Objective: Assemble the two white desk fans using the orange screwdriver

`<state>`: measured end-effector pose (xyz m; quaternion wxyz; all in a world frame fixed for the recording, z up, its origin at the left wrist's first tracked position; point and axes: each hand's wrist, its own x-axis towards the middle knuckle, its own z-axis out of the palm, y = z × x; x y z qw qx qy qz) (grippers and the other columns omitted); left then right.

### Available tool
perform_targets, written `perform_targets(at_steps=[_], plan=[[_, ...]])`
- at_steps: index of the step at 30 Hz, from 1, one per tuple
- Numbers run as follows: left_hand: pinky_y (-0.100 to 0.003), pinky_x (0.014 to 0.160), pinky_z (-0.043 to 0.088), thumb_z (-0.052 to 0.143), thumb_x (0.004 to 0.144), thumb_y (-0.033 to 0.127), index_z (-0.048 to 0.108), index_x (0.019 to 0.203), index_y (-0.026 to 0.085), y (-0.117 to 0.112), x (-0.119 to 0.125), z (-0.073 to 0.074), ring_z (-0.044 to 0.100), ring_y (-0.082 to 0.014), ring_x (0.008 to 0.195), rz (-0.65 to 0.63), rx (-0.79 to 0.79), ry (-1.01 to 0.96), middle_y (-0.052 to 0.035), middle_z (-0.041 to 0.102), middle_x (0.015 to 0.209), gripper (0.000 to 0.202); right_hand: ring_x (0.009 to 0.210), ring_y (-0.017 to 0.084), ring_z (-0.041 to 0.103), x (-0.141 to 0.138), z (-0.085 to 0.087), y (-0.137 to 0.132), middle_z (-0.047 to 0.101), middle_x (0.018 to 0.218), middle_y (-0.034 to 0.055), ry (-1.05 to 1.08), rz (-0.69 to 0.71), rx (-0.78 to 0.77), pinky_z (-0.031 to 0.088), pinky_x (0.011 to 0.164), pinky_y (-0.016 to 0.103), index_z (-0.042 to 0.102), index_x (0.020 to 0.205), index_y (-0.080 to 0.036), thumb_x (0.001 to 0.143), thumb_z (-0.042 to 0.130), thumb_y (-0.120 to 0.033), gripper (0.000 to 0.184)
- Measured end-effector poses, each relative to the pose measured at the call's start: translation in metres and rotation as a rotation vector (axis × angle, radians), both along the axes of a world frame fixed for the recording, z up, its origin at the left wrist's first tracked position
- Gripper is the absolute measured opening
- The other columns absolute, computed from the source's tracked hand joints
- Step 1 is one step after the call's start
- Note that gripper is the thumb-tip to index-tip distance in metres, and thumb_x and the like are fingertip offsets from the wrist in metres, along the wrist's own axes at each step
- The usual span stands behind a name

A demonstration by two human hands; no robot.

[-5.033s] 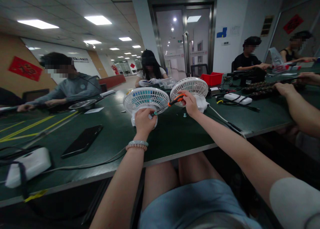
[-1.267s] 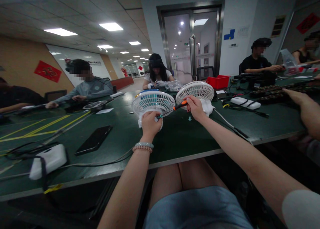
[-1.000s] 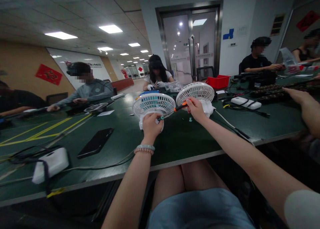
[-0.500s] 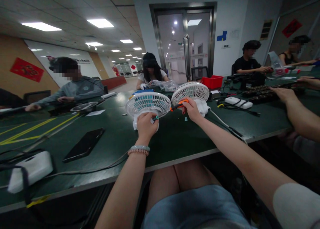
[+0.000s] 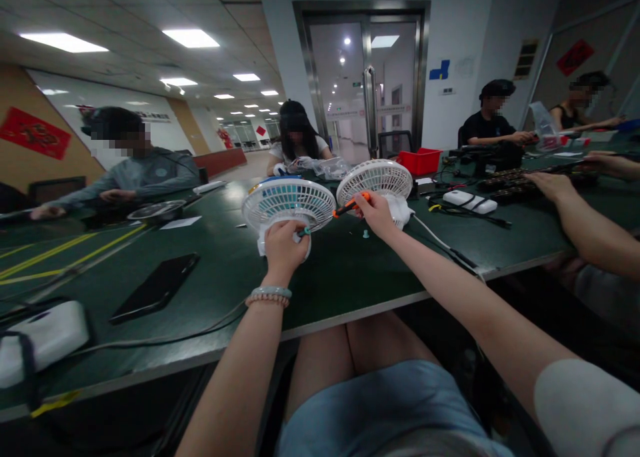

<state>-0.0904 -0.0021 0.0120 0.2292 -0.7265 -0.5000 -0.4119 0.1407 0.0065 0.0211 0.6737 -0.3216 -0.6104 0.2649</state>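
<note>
Over a dark-green bench point(image 5: 360, 270), grips an orange-and-black screwdriver point(image 5: 344, 208) in the right hand point(image 5: 377, 215), aiming it lengthwise leftward toward a small teal piece point(image 5: 305, 231) pinched in the left hand point(image 5: 284, 247) before a white plastic caged fan point(image 5: 285, 197).

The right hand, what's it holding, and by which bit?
The right hand holds a screwdriver by the back part of its orange-and-black handle.

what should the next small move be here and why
Perhaps check the tip of the orange-and-black screwdriver before turning it: the right hand holds it pointing toward the teal piece in the left hand, by the left white fan, but whether tip and piece touch is too small to tell.
</note>
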Motion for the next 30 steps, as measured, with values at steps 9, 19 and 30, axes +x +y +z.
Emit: perform_targets(at_steps=[9, 19, 30], plan=[[-0.037, 0.086, 0.040, 0.058, 0.067, 0.024, 0.064, 0.080, 0.022, 0.003, 0.000, -0.001, 0.058, -0.0224, 0.089, -0.012, 0.003, -0.017, -0.0028, 0.066, 0.080, 0.015, 0.053, 0.010, 0.049, 0.001, -0.001, 0.002, 0.050, 0.061, -0.0035, -0.016, -0.005, 0.030, 0.039, 0.051, 0.022, 0.055, 0.087, -0.021, 0.082, 0.049, -0.047, 0.028], [-0.037, 0.085, 0.041, 0.059, 0.067, 0.025, 0.064, 0.080, 0.022, 0.001, -0.001, 0.001, 0.058, -0.0235, 0.089, 0.024, -0.024, -0.011, -0.0043, 0.066, 0.083, 0.014, 0.039, 0.008, 0.034, 0.000, -0.006, 0.010, 0.037, 0.053, -0.0079, 0.056, 0.113, -0.037, 0.032, 0.041, 0.020, 0.048, 0.099, -0.024, 0.086, 0.042, -0.042, 0.022], [-0.038, 0.088, 0.039, 0.058, 0.069, 0.023, 0.066, 0.093, 0.024, -0.004, 0.001, 0.001, 0.057, -0.0236, 0.094, -0.027, -0.060, -0.020, -0.0024, 0.069, 0.086, 0.025, 0.033, 0.006, 0.027, 0.000, -0.005, 0.011, 0.034, 0.044, -0.0100, 0.130, 0.241, -0.156, 0.030, 0.033, 0.018, 0.047, 0.082, -0.022, 0.084, 0.043, -0.046, 0.025]])
